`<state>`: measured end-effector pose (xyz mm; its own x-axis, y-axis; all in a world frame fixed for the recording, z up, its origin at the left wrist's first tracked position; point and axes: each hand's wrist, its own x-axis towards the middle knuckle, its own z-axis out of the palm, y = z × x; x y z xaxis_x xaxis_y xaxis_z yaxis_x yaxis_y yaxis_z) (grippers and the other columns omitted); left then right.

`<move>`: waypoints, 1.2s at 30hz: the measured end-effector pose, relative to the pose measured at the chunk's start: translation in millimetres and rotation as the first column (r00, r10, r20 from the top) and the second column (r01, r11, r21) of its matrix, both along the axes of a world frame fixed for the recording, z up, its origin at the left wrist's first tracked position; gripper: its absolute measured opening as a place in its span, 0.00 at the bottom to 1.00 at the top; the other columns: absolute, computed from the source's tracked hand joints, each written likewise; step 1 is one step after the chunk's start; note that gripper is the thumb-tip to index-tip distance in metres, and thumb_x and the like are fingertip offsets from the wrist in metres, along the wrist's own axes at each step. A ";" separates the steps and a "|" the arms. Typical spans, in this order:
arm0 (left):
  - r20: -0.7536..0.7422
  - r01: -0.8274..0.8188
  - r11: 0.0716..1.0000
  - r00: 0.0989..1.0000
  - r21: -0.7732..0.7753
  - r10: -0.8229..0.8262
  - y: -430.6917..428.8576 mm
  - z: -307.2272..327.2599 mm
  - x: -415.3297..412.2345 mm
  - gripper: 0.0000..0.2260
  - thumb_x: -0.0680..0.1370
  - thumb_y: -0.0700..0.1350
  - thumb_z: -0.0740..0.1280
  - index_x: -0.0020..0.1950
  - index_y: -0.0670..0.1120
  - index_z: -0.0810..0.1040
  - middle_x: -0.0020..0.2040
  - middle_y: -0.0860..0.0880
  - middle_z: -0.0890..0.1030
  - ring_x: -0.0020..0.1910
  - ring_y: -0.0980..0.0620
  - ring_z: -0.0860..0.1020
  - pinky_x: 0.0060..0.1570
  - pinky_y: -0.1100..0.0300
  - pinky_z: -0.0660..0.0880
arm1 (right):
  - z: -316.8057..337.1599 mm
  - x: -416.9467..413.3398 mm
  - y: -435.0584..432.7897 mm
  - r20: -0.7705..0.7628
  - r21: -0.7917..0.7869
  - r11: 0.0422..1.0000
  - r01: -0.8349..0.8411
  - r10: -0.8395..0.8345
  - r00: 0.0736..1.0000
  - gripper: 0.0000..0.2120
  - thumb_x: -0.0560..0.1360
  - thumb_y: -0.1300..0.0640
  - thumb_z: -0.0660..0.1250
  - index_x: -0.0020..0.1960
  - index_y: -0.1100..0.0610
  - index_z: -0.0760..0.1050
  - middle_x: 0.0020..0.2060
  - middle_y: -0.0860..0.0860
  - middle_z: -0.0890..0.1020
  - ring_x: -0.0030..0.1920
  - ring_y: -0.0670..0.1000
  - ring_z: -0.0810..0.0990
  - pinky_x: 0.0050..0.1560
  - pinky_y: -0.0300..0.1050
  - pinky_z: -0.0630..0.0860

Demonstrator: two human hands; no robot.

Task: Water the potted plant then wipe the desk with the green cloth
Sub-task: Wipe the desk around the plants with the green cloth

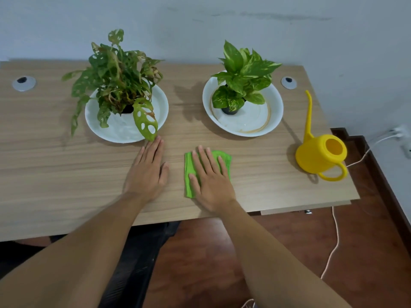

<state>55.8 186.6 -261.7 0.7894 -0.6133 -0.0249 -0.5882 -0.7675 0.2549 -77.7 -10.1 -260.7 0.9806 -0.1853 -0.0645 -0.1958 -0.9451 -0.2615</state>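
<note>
Your right hand (211,176) flat, fingers spread, pressing green cloth (189,172) onto surface near front edge, ready to wipe. Left hand (149,172) open, bracing alongside. Watering can (320,152) parked at right edge; watering probably done.

2 round grey cable grommets sit in the far corners, 1 left (24,83) and 1 right (288,82). A white cable (333,245) trails across the dark wooden floor (200,263) at right. A pale wall (200,23) behind shows faint scuff marks.
</note>
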 end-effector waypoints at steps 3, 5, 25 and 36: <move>-0.007 -0.015 1.000 1.000 -0.005 0.015 -0.7 1.6 -2.6 0.33 0.89 0.53 0.52 0.93 0.44 0.51 0.94 0.48 0.50 0.93 0.49 0.50 0.92 0.46 0.50 | 0.5 -22.5 -28.9 -0.014 -0.001 1.000 -0.018 0.018 1.000 0.32 0.90 0.41 0.47 0.90 0.47 0.40 0.89 0.44 0.40 0.88 0.47 0.36 0.88 0.62 0.47; -0.011 -0.018 1.000 1.000 0.001 0.018 -0.6 2.0 -3.6 0.33 0.89 0.54 0.51 0.93 0.44 0.51 0.94 0.48 0.51 0.93 0.48 0.50 0.92 0.47 0.49 | 0.9 -36.4 -50.6 -0.024 -0.011 0.998 0.066 -0.066 0.998 0.32 0.90 0.40 0.47 0.90 0.46 0.39 0.89 0.43 0.39 0.88 0.46 0.36 0.88 0.61 0.45; 0.006 -0.042 0.997 0.999 -0.072 0.042 1.1 4.2 3.4 0.31 0.87 0.49 0.57 0.91 0.44 0.59 0.93 0.49 0.58 0.91 0.47 0.59 0.91 0.47 0.54 | 13.7 24.4 -21.5 -0.069 -0.053 0.998 -0.041 0.038 0.997 0.34 0.89 0.43 0.50 0.90 0.50 0.40 0.89 0.47 0.40 0.89 0.50 0.37 0.87 0.63 0.49; 0.006 -0.046 0.997 0.999 -0.057 0.046 -0.2 6.3 7.0 0.33 0.86 0.50 0.58 0.92 0.46 0.58 0.92 0.49 0.58 0.91 0.50 0.60 0.90 0.46 0.57 | 14.0 50.1 -28.7 -0.044 -0.047 0.998 -0.051 0.049 0.998 0.37 0.88 0.40 0.54 0.90 0.49 0.43 0.90 0.47 0.43 0.89 0.49 0.41 0.88 0.63 0.50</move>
<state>62.8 186.4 -255.3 0.8170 -0.5765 0.0147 -0.5545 -0.7783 0.2947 -27.6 -38.7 -246.7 0.9852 -0.1403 -0.0985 -0.1583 -0.9651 -0.2084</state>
